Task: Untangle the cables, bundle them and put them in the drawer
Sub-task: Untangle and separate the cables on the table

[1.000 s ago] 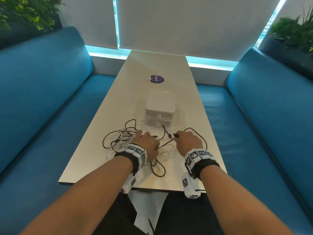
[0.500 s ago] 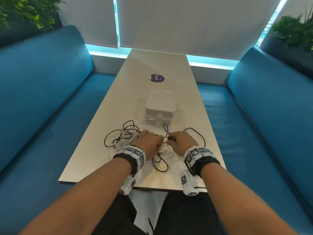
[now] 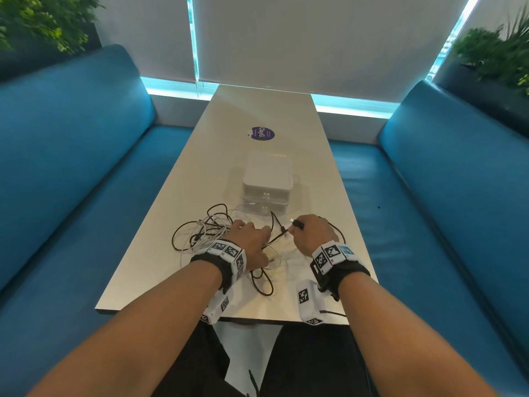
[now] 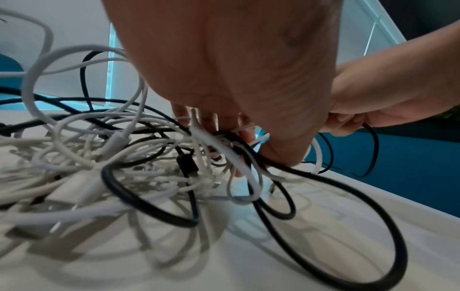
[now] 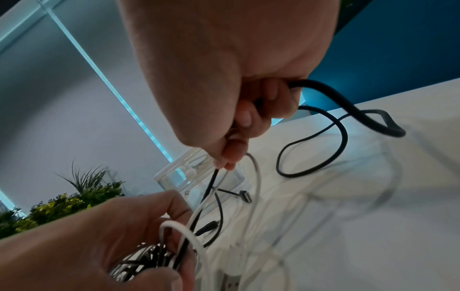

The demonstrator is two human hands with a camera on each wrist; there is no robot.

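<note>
Head view: tangle of cables (image 3: 210, 233), black & white mixed, lies on the near end of the table (image 3: 266, 110), just in front of the clear drawer box (image 3: 267, 186); both drawers look closed; left hand (image 3: 252, 243) sits on the right edge of the tangle, fingers curled into it; right hand (image 3: 313, 232) is beside it, pinching a black cable (image 3: 276, 237) near its plug (image 3: 297, 224), which sticks out past the fingertips; purple sticker (image 3: 262, 133) further up the table.

Left wrist view: left hand's fingers (image 4: 281, 153) are bunched tight around a knot of white & black strands; rest of the tangle sprawls to the left on the tabletop; a big black loop (image 4: 348, 226) hangs loose toward the cam.

Right wrist view: right hand's fingers are closed on the black cable, which runs taut-ish down into the left hand's fistful; another black loop (image 5: 323, 141) trails behind on the table.

Handling, my guess: cables are light, soft, floppy, a bit springy; they'll snag rather than slide, so pull slow; best hold is right behind the plug w/ one hand while the other pins the knot; yanking prob tightens it; plugs are the stiff bits likely to catch in loops.
</note>
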